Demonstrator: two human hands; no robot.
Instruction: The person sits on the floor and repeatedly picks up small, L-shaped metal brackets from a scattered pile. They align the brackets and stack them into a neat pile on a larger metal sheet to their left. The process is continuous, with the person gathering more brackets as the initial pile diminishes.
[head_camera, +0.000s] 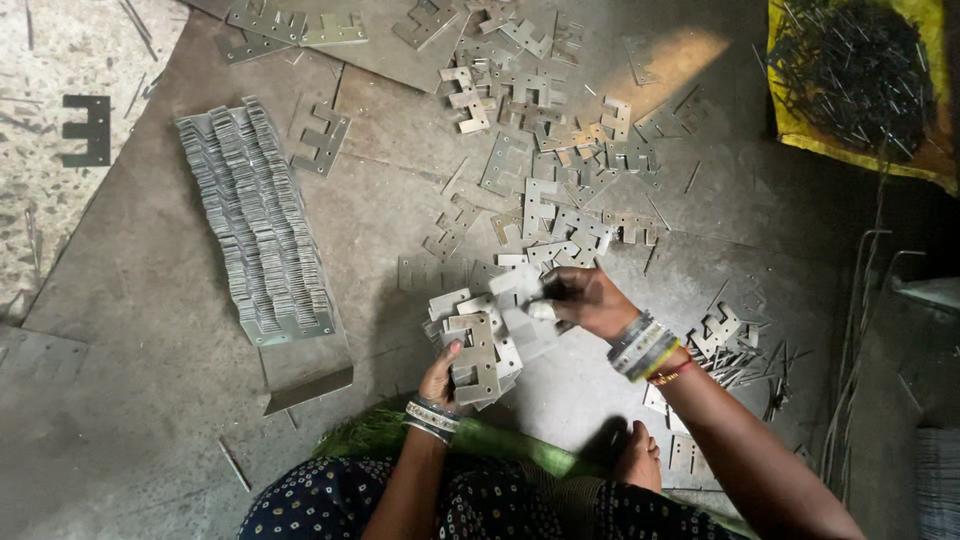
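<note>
- While the person sits at the near edge of the grey metal floor sheet (150, 330), the left hand (440, 378) is closed under a fanned bundle of flat grey notched metal plates (480, 345), thumb pressed on the front plate.
- Just beside it, the right hand (590, 300) pinches a single pale notched metal plate (522, 290) at the bundle's upper right side; hands are close together, almost touching through the plates.
- The bundle's long axis runs roughly toward the far edge, tilted slightly right.
- Directly beyond the right hand lies the loose scatter of the same grey plates (545, 150), nearer that hand than the left.
- Well to the left, a long tidy row of stacked plates (255, 225) lies along the sheet, with bare sheet between it and the hands.
- At the far right corner rests a yellow sack of dark thin metal pins (855, 70).
</note>
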